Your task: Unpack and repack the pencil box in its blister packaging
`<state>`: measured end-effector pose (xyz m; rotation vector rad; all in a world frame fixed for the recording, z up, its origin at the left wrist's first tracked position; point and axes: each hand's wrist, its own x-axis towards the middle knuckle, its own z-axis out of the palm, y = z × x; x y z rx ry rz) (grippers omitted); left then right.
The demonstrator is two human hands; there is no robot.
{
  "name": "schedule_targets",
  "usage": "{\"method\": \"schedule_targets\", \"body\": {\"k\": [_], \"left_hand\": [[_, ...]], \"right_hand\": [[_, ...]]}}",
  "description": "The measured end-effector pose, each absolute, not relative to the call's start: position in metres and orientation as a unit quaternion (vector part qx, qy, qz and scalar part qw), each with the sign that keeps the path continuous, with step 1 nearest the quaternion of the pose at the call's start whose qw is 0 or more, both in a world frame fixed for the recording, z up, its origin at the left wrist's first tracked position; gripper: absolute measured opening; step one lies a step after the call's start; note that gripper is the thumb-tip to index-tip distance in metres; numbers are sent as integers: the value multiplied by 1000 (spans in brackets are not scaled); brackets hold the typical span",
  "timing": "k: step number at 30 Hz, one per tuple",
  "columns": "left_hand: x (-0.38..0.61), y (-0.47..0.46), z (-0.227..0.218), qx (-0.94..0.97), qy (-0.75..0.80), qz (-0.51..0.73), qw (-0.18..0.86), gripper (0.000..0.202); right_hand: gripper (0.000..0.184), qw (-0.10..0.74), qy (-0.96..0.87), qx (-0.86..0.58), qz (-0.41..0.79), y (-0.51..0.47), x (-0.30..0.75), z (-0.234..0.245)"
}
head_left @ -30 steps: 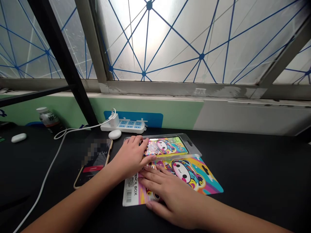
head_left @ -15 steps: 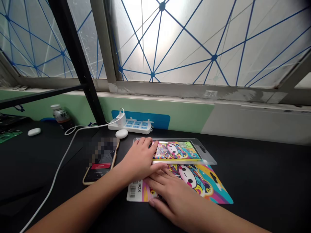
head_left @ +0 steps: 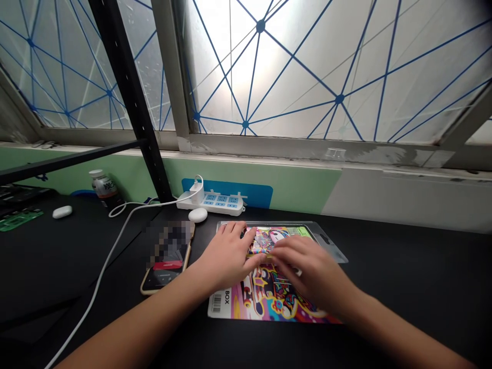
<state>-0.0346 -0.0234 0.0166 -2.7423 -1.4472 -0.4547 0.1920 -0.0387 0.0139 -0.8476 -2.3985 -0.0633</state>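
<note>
My left hand (head_left: 226,256) lies over the left end of a clear plastic blister pack (head_left: 333,249), its fingers spread and thumb stretched to the right. Inside the pack shows a brightly coloured box (head_left: 265,237) with a cartoon figure. Nearer to me, partly under the pack, is a printed card (head_left: 265,292) with a barcode at its left end. My right hand (head_left: 313,266) is over the pack's near edge and the card, fingers loosely bent and somewhat blurred. Nothing shows in its grasp; whether its fingertips touch the pack I cannot tell.
Left of the pack lies a phone (head_left: 165,274), partly pixelated. A white earbud case (head_left: 198,215) sits before a white power strip (head_left: 219,203) with a plugged-in charger. The white cable (head_left: 103,271) crosses the desk. A bottle (head_left: 103,188) and black metal post (head_left: 132,97) stand farther left.
My right hand has lifted off the card's left part and moved right and up to the pack's near edge. My left hand stays on the pack. The view has shifted slightly.
</note>
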Motion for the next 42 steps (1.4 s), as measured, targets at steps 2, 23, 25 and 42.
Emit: {"method": "schedule_targets", "body": {"k": [2,23,25,42], "left_hand": [[-35,-23,18,-876,-461,-142,-5,59],[-38,-17,17,-851,-470,-223,-68,48],[-39,-15,17,-847,-468,-242,-73,45],[-56,-58,46,-854,-338,-392,59,38]], "right_hand": [[21,264,-880,-394,-9,-20,214,16],[48,65,-847,-506,147,37,247,41],[46,80,-845,-514,124,35,246,40],[28,340,-829,-405,-180,-82,250,36]]}}
